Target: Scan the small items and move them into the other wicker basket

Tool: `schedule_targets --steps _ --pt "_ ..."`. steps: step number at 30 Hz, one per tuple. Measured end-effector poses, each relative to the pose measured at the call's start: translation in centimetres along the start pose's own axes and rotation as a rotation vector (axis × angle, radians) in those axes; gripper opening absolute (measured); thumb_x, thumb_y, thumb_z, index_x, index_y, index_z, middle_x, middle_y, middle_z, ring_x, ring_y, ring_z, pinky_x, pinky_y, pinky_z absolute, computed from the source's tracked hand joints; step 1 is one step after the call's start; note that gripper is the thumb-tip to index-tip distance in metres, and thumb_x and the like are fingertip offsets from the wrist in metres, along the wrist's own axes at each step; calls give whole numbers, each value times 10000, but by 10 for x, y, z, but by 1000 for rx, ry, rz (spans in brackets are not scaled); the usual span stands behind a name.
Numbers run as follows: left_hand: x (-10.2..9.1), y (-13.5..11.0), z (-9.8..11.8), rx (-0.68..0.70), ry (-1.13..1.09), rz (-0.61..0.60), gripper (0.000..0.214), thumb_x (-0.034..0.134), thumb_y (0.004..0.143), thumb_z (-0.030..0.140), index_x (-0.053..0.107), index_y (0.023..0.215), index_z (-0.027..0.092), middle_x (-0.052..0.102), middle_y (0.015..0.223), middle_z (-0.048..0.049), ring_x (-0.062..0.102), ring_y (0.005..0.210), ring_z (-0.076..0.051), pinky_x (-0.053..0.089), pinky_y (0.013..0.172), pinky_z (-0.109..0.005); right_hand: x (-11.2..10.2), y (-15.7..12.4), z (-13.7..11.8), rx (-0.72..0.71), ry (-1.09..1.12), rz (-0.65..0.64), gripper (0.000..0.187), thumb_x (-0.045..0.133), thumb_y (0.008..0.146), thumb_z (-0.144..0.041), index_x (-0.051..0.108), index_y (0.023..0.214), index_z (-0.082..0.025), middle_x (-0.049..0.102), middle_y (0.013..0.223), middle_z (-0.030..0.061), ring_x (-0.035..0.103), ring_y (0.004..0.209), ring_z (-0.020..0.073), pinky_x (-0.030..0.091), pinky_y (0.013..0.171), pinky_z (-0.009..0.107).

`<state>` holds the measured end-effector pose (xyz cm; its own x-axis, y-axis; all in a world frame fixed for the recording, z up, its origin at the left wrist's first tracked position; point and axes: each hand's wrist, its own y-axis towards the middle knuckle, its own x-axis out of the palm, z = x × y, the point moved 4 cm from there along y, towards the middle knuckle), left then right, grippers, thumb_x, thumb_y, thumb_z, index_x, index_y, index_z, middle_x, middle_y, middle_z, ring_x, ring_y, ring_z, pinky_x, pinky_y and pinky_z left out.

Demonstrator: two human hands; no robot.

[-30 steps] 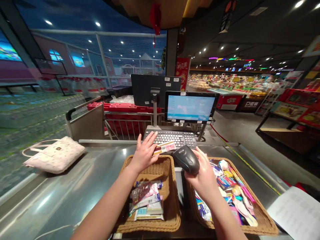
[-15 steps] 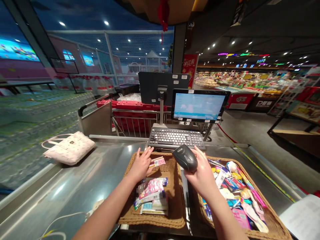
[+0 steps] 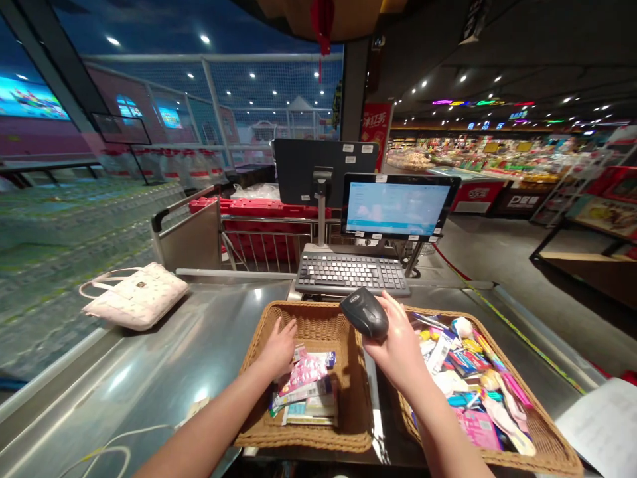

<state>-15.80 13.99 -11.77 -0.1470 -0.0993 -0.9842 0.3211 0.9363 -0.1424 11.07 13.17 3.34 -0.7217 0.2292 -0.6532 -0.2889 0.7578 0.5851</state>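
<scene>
My right hand (image 3: 395,342) is closed around a black handheld barcode scanner (image 3: 365,313), held above the gap between two brown wicker baskets. My left hand (image 3: 279,348) is over the left basket (image 3: 303,438), its fingers stretched out and apart. Beside its palm side is a small packet with a pinkish label (image 3: 300,352), at the top of a pile. In that pile lie a pink-and-white packet (image 3: 309,373) and several flat packages. The right basket (image 3: 552,455) holds many small colourful packets, among them a blue-and-red one (image 3: 468,362) and a pink one (image 3: 478,428).
Behind the baskets stand a black keyboard (image 3: 353,272), a lit screen (image 3: 398,207) and a second monitor seen from behind (image 3: 323,172). A pale handbag (image 3: 142,295) lies on the metal counter (image 3: 213,332) at left. White cables (image 3: 124,435) and a paper sheet (image 3: 602,425) flank the baskets.
My left hand has moved down and toward me inside the left basket. The small labelled packet has gone from the basket's far part to the pile. My right hand still holds the scanner.
</scene>
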Motion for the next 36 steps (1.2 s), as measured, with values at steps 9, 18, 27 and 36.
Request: schedule_targets --steps 9,18,27,36 --pt "-34 12 29 12 -59 6 319 698 768 409 757 1000 198 657 1285 -189 477 1351 -366 123 1179 -643 -14 -13 22 99 -4 78 478 589 689 -139 597 1165 -178 635 1216 127 462 1347 361 409 1100 567" --pt "-116 75 170 282 -245 428 354 488 956 398 653 1200 203 390 1559 -143 315 1467 -324 222 1164 -681 -87 -45 77 267 -239 348 438 595 816 -332 571 1209 -138 614 1257 180 480 1331 357 400 1097 569" --pt "-71 150 296 269 -456 133 349 510 904 285 705 1159 148 369 1563 -163 260 1490 -321 79 1239 -607 -132 -71 105 332 -345 440 466 598 792 -347 580 1214 -151 634 1232 164 504 1307 345 412 1081 558" --pt "-66 169 312 258 -492 143 373 663 772 291 727 1109 147 411 1543 -154 294 1471 -352 14 1216 -631 -137 -81 118 392 -340 445 480 598 793 -336 572 1235 -151 625 1263 163 468 1344 346 368 1114 581"
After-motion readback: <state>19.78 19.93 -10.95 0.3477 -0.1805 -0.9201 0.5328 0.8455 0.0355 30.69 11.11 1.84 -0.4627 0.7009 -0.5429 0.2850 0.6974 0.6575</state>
